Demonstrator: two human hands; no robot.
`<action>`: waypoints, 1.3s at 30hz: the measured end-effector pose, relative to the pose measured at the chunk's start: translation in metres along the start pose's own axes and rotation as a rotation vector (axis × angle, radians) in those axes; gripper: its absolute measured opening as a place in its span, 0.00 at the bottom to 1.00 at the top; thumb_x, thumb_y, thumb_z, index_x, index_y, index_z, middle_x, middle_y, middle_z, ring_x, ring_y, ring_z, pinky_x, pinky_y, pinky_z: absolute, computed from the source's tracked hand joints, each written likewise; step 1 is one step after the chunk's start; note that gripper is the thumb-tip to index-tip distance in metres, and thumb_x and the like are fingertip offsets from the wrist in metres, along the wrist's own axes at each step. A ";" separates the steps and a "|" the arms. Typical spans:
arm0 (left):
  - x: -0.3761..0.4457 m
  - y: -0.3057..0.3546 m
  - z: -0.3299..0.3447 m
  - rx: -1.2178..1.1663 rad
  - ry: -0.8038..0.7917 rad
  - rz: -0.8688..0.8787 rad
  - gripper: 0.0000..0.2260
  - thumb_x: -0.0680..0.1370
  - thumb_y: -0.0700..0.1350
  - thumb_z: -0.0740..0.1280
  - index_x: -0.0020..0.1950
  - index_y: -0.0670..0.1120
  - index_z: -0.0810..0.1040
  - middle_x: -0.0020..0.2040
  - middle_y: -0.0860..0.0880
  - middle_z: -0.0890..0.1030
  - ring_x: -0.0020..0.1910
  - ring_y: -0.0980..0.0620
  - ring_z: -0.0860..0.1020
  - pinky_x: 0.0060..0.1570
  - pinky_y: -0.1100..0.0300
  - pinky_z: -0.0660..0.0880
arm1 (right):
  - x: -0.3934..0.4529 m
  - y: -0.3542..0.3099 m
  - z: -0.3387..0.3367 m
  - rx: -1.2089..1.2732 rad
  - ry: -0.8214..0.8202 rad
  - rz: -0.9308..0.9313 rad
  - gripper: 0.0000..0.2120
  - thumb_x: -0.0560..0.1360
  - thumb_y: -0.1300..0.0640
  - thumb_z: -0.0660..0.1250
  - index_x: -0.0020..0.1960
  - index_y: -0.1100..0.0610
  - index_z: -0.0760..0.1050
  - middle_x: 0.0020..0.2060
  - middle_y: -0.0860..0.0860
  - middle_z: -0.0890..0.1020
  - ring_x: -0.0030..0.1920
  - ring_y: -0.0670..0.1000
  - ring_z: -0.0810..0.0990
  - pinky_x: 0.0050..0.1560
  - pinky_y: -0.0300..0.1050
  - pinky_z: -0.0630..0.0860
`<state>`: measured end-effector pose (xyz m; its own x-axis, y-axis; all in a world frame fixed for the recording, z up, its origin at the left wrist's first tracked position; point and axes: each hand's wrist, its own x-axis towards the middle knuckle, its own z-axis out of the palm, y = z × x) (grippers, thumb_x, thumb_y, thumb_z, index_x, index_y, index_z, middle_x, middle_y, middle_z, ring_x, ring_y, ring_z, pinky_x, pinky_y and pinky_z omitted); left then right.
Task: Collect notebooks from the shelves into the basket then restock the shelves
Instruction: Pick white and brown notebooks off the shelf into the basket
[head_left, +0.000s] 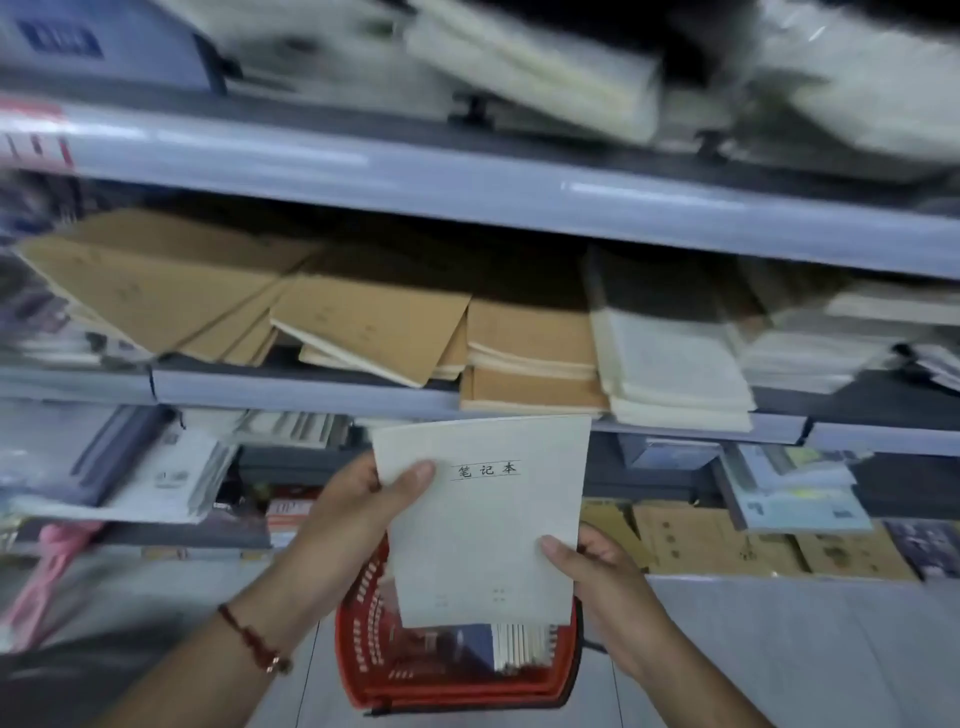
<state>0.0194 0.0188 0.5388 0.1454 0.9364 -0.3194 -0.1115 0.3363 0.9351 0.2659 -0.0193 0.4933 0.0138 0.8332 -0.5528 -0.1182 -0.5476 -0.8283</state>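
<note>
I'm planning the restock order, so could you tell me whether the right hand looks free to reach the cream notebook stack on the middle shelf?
Probably not yet. The right hand and left hand both grip the pale notebook. The path up to the cream notebook stack looks open otherwise.

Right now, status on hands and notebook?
Left hand and right hand both grip pale notebook. Held above red basket. Nothing blocking it.

Crowded shelf (306, 387); open basket (358, 631) below.
</note>
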 end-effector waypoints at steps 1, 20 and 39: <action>-0.007 0.006 0.005 0.031 -0.025 -0.013 0.25 0.69 0.58 0.74 0.61 0.47 0.80 0.57 0.46 0.84 0.56 0.44 0.82 0.58 0.41 0.76 | -0.009 -0.011 -0.002 0.031 -0.010 -0.020 0.13 0.75 0.60 0.68 0.58 0.60 0.80 0.55 0.55 0.85 0.57 0.56 0.83 0.64 0.55 0.74; -0.031 0.026 0.088 -0.033 0.031 -0.041 0.08 0.79 0.38 0.66 0.57 0.46 0.81 0.51 0.49 0.86 0.51 0.49 0.84 0.53 0.52 0.77 | -0.078 -0.068 -0.029 0.236 0.001 -0.066 0.10 0.78 0.66 0.65 0.57 0.58 0.80 0.48 0.55 0.86 0.44 0.54 0.86 0.37 0.46 0.81; 0.049 0.028 0.193 1.607 -0.286 0.688 0.25 0.77 0.67 0.49 0.70 0.63 0.71 0.71 0.57 0.73 0.70 0.53 0.72 0.67 0.58 0.67 | -0.012 -0.135 -0.179 0.124 0.120 0.004 0.13 0.80 0.59 0.65 0.64 0.59 0.75 0.55 0.56 0.82 0.52 0.54 0.81 0.36 0.43 0.79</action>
<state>0.2130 0.0545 0.5789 0.6627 0.7483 0.0292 0.7379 -0.6591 0.1454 0.4590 0.0309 0.5957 0.1310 0.8116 -0.5693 -0.2401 -0.5312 -0.8125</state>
